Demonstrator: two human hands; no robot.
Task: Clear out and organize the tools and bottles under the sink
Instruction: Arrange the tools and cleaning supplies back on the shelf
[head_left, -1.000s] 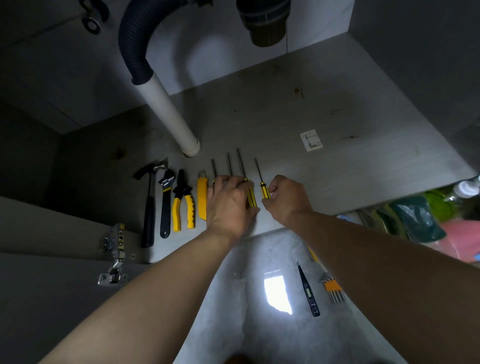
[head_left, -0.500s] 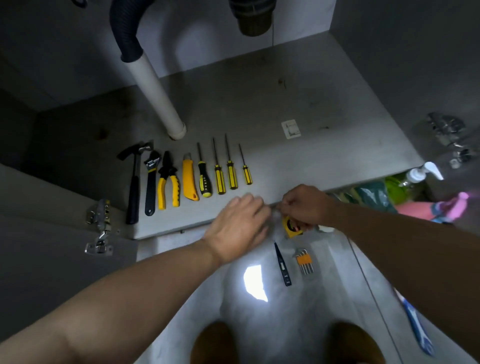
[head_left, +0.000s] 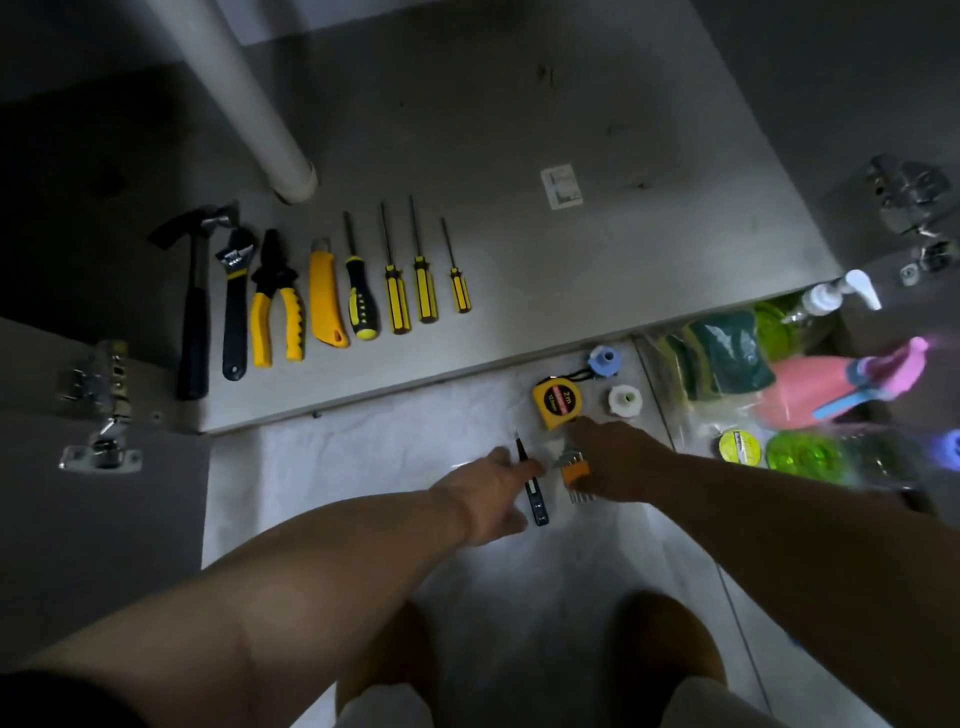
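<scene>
On the floor (head_left: 337, 467) below the cabinet lip (head_left: 363, 399), my left hand (head_left: 483, 493) touches the tester pen (head_left: 535, 500), fingers loose and apart; my right hand (head_left: 618, 462) covers the hex keys (head_left: 575, 470) at three o'clock of it, grip hidden. With both hands crowded together, I may knock the pen rolling or scatter the keys.

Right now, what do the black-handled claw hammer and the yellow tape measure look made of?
The black-handled claw hammer: head looks like steel, glinting at the claw; handle matte black, probably rubber. The yellow tape measure: glossy yellow case, likely plastic, round black label.
</scene>
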